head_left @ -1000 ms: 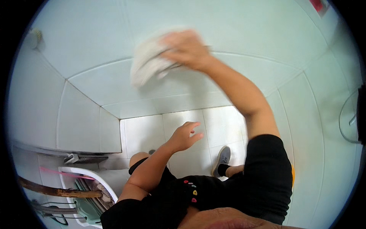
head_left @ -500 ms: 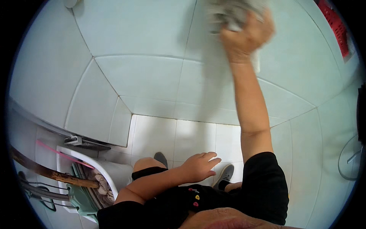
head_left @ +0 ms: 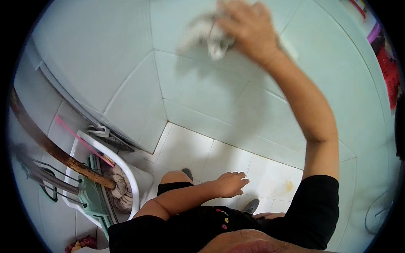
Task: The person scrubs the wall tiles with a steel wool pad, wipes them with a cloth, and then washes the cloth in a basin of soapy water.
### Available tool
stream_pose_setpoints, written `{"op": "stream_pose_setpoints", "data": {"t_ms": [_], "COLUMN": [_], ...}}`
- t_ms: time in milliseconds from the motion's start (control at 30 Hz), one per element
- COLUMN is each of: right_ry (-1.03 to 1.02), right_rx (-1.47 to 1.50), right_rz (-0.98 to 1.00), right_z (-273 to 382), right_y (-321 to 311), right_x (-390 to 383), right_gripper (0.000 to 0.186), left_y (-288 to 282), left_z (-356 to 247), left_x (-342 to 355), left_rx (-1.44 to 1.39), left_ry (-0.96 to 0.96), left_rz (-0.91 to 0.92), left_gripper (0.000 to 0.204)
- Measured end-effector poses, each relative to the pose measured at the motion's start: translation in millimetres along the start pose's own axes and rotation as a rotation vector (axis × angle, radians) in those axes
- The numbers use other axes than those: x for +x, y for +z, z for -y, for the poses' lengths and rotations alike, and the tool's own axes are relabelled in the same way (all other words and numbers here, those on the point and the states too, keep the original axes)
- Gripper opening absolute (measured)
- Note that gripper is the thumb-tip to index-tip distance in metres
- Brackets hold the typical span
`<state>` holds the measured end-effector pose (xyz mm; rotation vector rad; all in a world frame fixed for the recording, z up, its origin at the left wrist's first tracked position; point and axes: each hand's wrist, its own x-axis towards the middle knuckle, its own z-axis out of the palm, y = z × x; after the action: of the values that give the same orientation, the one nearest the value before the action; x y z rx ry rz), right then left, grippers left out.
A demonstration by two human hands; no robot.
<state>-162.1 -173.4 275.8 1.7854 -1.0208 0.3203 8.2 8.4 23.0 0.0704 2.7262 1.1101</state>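
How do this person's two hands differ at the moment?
The right hand holds a pale, crumpled cloth; the left hand is empty.
The right hand is stretched out toward the tiled wall; the left hand is near the body.
The right hand looks blurred; the left hand is sharper.
Both are bare.

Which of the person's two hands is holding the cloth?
The right hand, up by the pale wall, holds the greyish-white cloth; the left hand, lower in the picture, looks empty.
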Motion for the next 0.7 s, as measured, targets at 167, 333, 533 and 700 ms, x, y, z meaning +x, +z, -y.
{"op": "stream_pose_setpoints", "data": {"t_ms": [167, 333, 533, 700], "right_ry": [0.196, 0.092, -0.27, 0.07], "right_rx": [-0.249, -0.008, 0.239, 0.232], "right_rz": [-0.267, -0.058, 0.545, 0.594], "right_z": [-6.1, 107.6, 183.6, 108.0], "right_y": [-25.6, 88.6, 119.5, 59.8], "right_x": [64.6, -8.1, -173.8, -98.0], "right_gripper": [0.03, 0.021, 0.025, 0.046], "left_y": [-0.2, 8.9, 8.2, 13.0], "left_z": [3.7, 12.1, 26.9, 34.6], "left_x": [-12.8, -27.9, -44.2, -68.4], "left_rx": [0.06, 0.048, 0.063, 0.086], "left_ry": [0.041, 0.022, -0.008, -0.09], "left_rz": [-0.051, -0.081, -0.121, -0.213], "left_gripper": [0.049, 0.049, 0.042, 0.038]}}
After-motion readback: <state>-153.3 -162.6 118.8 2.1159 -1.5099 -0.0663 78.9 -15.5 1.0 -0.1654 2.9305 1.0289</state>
